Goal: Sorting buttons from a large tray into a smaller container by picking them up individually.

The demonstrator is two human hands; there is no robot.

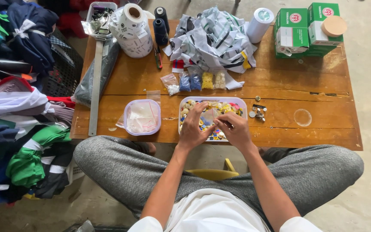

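While I look down from the head camera, I see my left hand (193, 128) and my right hand (233, 127) meeting over a pale tray of mixed buttons (239, 103); the fingers of both hands are pinched on a small clear plastic bag (211, 115) held just above the buttons, the left at its near-left edge, the right at its lower right corner; the tray sits near the front edge of the wooden worktop (305, 88), right ahead of my knees.

Just left of the tray lies a second tub (141, 117), lilac-rimmed, with clear bags inside; just right of the tray are a few small metal pieces (259, 113); a clear round lid (302, 117) lies farther right.

Behind the tray, 5 small bags of buttons (195, 81) lie in a row, white, 2 blue, yellow and cream; behind them is a heap of striped fabric pieces (213, 38); 2 dark thread cones (160, 23) and a big roll of printed labels (133, 30) stand to its left, a white roll (259, 23) to its right; green and white boxes (305, 30) fill the far right corner.

A long metal ruler (95, 88) runs along the left side; folded garments (18, 107) are piled beside the worktop.
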